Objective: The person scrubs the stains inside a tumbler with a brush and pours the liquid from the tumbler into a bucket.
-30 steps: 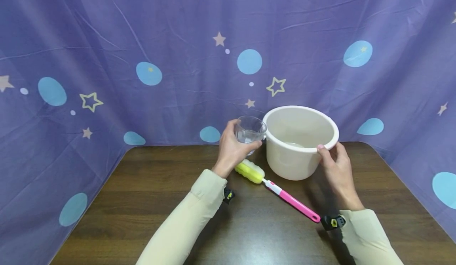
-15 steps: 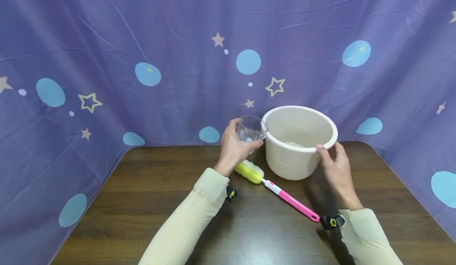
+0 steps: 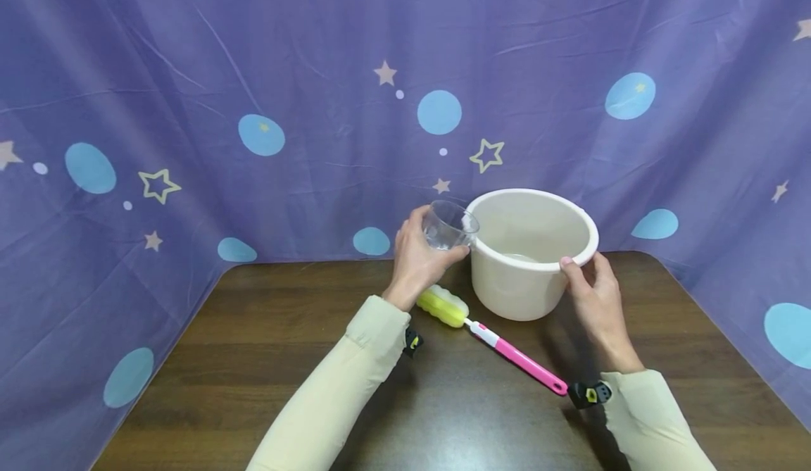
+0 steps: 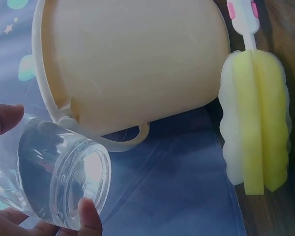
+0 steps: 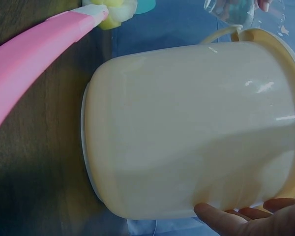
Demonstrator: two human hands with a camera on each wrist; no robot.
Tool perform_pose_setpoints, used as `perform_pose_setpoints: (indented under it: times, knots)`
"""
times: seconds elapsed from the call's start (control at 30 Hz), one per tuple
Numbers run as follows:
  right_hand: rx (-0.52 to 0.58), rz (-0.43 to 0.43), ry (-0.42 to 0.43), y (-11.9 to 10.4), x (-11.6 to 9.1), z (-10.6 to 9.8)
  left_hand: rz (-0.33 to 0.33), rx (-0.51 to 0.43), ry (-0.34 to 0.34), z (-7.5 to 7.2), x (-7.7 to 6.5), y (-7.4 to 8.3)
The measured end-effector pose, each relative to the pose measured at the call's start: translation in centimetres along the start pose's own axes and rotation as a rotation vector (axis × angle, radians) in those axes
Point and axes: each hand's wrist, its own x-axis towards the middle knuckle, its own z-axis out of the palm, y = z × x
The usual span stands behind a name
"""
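Note:
A clear glass [image 3: 450, 223] is in my left hand [image 3: 415, 263], thumb on one side and fingers on the other. It is held above the table, tilted to the right, its mouth beside the left rim of a white plastic bucket [image 3: 516, 288]. In the left wrist view, what looks like clear liquid lies along the glass's lower side. The bucket stands upright, and my right hand [image 3: 598, 309] grips its front right rim, thumb on top and fingers under the edge. In the left wrist view, a loop handle [image 4: 142, 135] shows on the bucket's side.
A bottle brush with a yellow and white sponge head [image 3: 442, 305] and a pink handle [image 3: 529, 365] lies on the brown wooden table [image 3: 285, 358], in front of the bucket. A purple curtain [image 3: 329, 105] with stars and dots hangs directly behind the table.
My left hand has moved slightly up and right, tipping the glass further toward the bucket. The right hand keeps its hold on the rim, and the bucket and brush stay in place.

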Motion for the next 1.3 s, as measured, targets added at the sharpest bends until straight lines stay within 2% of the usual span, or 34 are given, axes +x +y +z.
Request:
perform_pose_setpoints:
  times: [0.23,0.5,0.9,1.17,1.3]
  knots:
    - [0.015,-0.010,-0.001,0.0,0.1,0.2,0.033,0.013,0.022,0.0,0.2,0.1]
    - [0.045,0.006,0.005,0.0,0.2,0.3,0.029,0.008,0.024,0.0,0.3,0.2]
    - [-0.026,-0.008,-0.007,0.0,0.0,-0.3,0.038,0.047,-0.012,0.3,0.4,0.6]
    - [0.000,-0.015,0.001,0.1,0.1,-0.2,0.091,0.085,-0.004,0.2,0.5,0.9]
    - [-0.001,-0.008,-0.002,0.1,0.0,0.0,0.097,0.099,-0.004,0.1,0.6,1.1]
